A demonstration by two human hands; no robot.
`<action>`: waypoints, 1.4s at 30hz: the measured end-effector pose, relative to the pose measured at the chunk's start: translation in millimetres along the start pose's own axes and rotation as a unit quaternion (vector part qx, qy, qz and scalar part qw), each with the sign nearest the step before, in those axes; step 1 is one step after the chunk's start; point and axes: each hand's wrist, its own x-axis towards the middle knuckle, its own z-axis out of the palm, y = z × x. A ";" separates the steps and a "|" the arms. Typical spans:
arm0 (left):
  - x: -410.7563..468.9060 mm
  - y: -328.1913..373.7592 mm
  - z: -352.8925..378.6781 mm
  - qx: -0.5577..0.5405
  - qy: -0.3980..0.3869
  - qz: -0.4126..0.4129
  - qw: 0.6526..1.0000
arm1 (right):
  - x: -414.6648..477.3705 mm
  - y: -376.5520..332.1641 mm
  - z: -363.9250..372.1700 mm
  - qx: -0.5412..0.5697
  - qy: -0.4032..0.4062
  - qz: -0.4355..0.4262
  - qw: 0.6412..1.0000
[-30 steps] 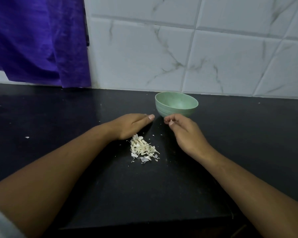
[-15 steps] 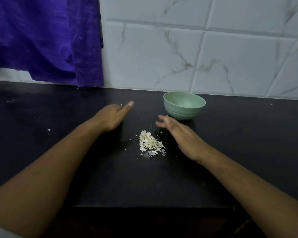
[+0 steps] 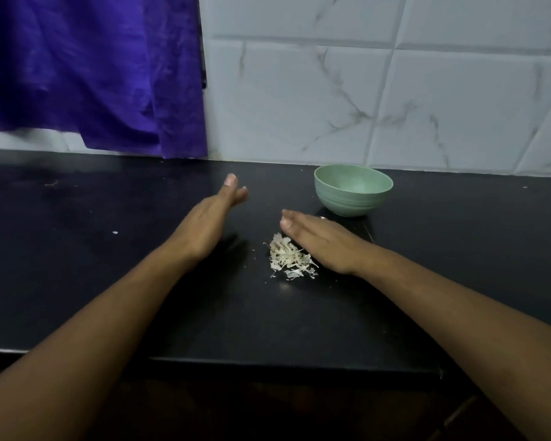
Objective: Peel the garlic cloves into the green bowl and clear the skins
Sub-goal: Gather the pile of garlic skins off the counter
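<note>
Garlic skins [image 3: 291, 257]: lying in one loose heap on black countertop [image 3: 109, 281], near green bowl [image 3: 352, 203], to its front-left, not touching it. Pressing right hand [image 3: 318, 240] flat, palm down, fingers straight and together, gripping nothing, against heap's right side, between heap and bowl. Holding left hand [image 3: 210, 218] up on edge, fingers straight, gripping nothing, left of heap and apart from it.

Judging step as clearing skins: peeling looking done, scraps being herded into one pile. Not seeing any cloves inside bowl from this angle, so not telling whether filled.

Next move, as a judgement: calling for both hands closing in from either side, cupping heap and lifting it, or sweeping it toward front edge into a waiting palm. Calling for slow, low contact, papery flakes likely scattering under a fast swipe. Also calling for pickup of stray fleck [image 3: 115, 232] lying well apart to the left.

Room: seeing open countertop stretching left and right of both hands. Noting counter's front edge running under forearms, so risking flakes dropping off there. Noting bowl just beyond right hand, near marble-tiled wall [image 3: 363, 90], so risking a knock on any backward swing. Noting purple cloth [image 3: 93, 74] hanging at back-left, well apart from hands.
</note>
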 end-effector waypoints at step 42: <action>0.7 14.2 39.5 -0.144 0.081 -0.009 0.986 | 14.1 1.5 0.7 0.504 0.154 0.028 0.850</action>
